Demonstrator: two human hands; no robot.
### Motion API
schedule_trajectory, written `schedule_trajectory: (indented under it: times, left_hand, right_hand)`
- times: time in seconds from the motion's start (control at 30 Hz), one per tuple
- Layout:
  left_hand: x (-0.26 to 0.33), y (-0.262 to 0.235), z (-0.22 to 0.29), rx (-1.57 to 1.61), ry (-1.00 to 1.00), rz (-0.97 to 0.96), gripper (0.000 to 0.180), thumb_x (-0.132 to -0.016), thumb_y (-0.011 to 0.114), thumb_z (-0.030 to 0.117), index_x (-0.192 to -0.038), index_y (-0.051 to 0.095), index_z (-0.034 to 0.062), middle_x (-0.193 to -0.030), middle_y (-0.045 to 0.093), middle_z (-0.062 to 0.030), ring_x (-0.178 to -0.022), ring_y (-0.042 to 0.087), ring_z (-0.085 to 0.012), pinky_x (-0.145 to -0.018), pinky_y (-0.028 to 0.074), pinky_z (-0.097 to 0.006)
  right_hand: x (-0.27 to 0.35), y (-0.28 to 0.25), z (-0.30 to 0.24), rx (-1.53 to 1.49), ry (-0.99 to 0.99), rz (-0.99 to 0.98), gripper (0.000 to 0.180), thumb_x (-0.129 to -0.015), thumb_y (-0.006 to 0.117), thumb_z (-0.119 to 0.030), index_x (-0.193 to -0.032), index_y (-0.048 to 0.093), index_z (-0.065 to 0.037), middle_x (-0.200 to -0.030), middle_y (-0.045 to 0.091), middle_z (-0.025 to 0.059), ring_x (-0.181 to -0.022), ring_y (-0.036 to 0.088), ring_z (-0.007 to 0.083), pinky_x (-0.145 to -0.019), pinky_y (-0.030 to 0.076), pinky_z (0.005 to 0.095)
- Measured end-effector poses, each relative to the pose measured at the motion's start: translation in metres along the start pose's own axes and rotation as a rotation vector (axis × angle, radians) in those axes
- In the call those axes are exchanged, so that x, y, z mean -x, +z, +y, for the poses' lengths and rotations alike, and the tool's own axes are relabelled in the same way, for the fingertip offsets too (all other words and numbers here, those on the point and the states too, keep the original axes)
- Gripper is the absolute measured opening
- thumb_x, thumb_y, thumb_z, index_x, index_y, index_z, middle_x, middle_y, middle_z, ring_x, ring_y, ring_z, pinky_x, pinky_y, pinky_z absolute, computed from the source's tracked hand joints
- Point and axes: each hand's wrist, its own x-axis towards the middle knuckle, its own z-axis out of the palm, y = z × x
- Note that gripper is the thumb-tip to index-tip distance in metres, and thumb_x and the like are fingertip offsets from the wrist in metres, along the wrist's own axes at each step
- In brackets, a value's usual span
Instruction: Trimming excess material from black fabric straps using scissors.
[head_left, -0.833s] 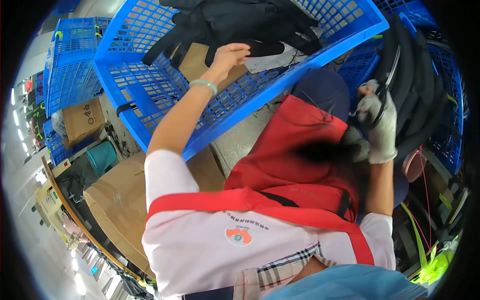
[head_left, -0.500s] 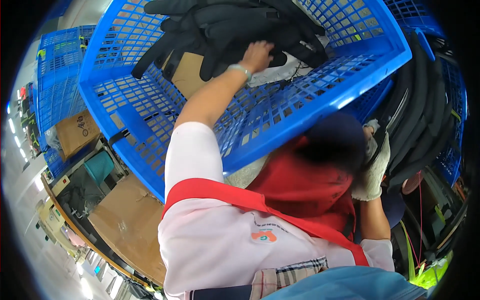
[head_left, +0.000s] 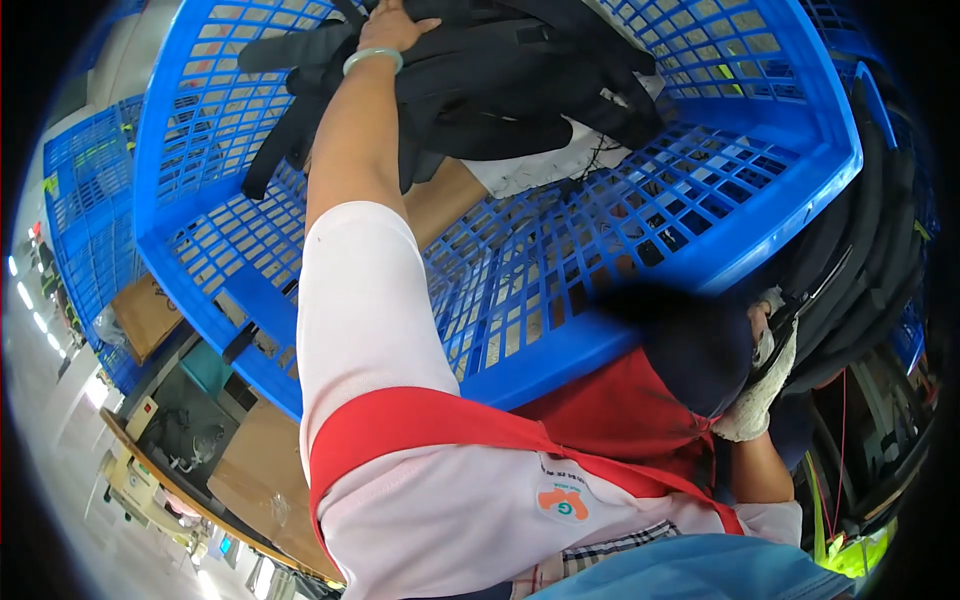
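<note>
My left hand [head_left: 393,28] reaches into a large blue plastic basket [head_left: 540,365], a pale bangle on its wrist. It rests on a heap of long black fabric pieces [head_left: 480,105], thumb spread apart; the upper edge of the picture cuts off part of its fingers. My right hand [head_left: 762,385], in a white glove, is closed low at the right, outside the basket. It grips what looks like a pair of scissors [head_left: 825,278], dark blades pointing up and right. Under the heap lie brown cardboard [head_left: 447,200] and a white sheet [head_left: 540,168].
More long black pieces [head_left: 860,300] hang at the right beside another blue basket. Blue baskets [head_left: 95,200] are stacked at the left, with a cardboard box [head_left: 145,315] near them. A brown carton [head_left: 265,475] sits below the main basket's left corner.
My left hand has moved up and left across the black pieces, and its arm reaches farther. Some pieces have shifted, uncovering more white sheet. My right hand sits slightly lower in view, still holding the scissors.
</note>
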Motion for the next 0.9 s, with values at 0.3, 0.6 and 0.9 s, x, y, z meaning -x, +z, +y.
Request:
schedule_trajectory:
  times: [0.3, 0.6, 0.9]
  left_hand:
    - [0.084, 0.067, -0.075, 0.077, -0.028, -0.366, 0.096, -0.068, 0.068, 0.067, -0.143, 0.038, 0.0157, -0.141, 0.039, -0.0241, -0.130, 0.040, -0.0383, -0.106, 0.036, -0.041]
    - [0.287, 0.097, -0.056, 0.365, -0.112, -0.544, 0.081, -0.079, 0.062, 0.059, -0.140, 0.042, 0.0094, -0.128, 0.051, -0.0233, -0.116, 0.052, -0.0401, -0.099, 0.042, -0.042]
    - [0.136, 0.024, -0.132, 0.294, -0.069, 0.522, 0.085, -0.068, 0.080, 0.040, -0.127, 0.045, -0.0090, -0.129, 0.049, -0.0288, -0.120, 0.047, -0.0416, -0.103, 0.037, -0.043]
  right_hand:
    - [0.005, 0.028, -0.006, 0.227, -0.077, -0.206, 0.024, -0.099, 0.048, -0.030, -0.103, 0.055, -0.007, -0.089, 0.054, -0.0001, -0.079, 0.054, 0.0096, -0.073, 0.044, 0.0240]
    - [-0.004, 0.014, 0.012, 0.186, -0.090, -0.266, 0.019, -0.099, 0.048, -0.024, -0.101, 0.054, -0.006, -0.087, 0.052, 0.0000, -0.079, 0.050, 0.0086, -0.071, 0.041, 0.0244]
    - [-0.002, 0.013, 0.014, 0.173, -0.175, -0.252, 0.016, -0.098, 0.051, -0.021, -0.099, 0.053, -0.005, -0.087, 0.048, -0.0005, -0.081, 0.048, 0.0098, -0.076, 0.039, 0.0218]
